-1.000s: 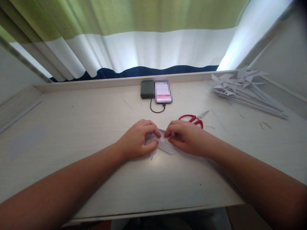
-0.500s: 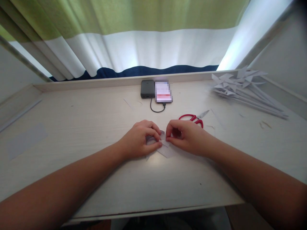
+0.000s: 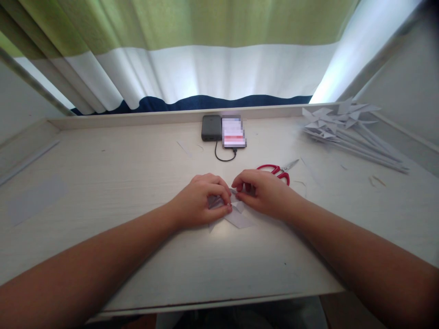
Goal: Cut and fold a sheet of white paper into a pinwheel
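Note:
A folded white paper piece (image 3: 239,218) lies on the desk in front of me, with pointed flaps showing between and below my hands. My left hand (image 3: 207,201) is closed on its left part, thumb and fingertips pinching near the centre. At the upper right of the paper, my right hand (image 3: 261,192) has thumb and forefinger slightly apart, close to the paper's top edge. Whether those fingertips touch the paper cannot be made out. Red-handled scissors (image 3: 274,170) lie just behind my right hand, their blades pointing to the back right.
White paper pinwheel shapes with long sticks (image 3: 356,132) lie at the back right. A black power bank (image 3: 211,128) is cabled to a phone (image 3: 233,131) at the back. A paper sheet (image 3: 36,199) lies at the left, and thin scraps are scattered about.
My right hand has moved slightly up and left, from the paper's middle to its upper edge. More of the paper's lower right flap shows. My left hand has stayed in place.

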`<act>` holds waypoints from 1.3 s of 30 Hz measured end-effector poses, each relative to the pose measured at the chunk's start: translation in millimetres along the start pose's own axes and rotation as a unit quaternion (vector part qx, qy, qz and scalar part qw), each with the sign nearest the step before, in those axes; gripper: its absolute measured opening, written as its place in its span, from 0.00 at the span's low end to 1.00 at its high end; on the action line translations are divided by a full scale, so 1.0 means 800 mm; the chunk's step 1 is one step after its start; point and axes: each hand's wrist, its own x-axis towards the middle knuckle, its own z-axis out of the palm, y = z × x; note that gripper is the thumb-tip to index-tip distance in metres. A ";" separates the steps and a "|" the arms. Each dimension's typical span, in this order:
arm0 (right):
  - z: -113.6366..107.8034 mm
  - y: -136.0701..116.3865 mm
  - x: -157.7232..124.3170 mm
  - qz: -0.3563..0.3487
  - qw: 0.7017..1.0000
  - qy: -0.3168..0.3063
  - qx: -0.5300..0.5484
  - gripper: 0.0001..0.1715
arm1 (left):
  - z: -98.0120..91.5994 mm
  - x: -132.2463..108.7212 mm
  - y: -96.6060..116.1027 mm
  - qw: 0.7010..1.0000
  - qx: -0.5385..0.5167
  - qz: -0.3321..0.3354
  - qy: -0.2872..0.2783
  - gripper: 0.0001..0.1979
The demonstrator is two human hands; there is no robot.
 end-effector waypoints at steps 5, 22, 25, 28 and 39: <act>0.001 0.000 0.001 -0.024 1.000 -0.001 0.002 0.09 | 0.000 0.000 0.000 1.000 -0.009 0.013 0.000 0.02; -0.011 -0.003 0.001 -0.096 0.990 -0.067 -0.073 0.12 | 0.001 -0.002 0.000 0.999 0.002 0.032 -0.008 0.04; -0.011 -0.002 0.002 -0.099 0.989 -0.068 -0.086 0.09 | 0.002 -0.002 -0.002 0.999 0.002 0.035 -0.011 0.04; -0.013 -0.002 0.002 -0.101 0.989 -0.067 -0.090 0.08 | 0.002 -0.003 -0.001 0.999 0.002 0.032 -0.018 0.05; -0.013 -0.010 -0.004 -0.077 0.995 -0.050 -0.036 0.07 | -0.002 -0.003 0.009 0.999 0.023 0.017 -0.028 0.08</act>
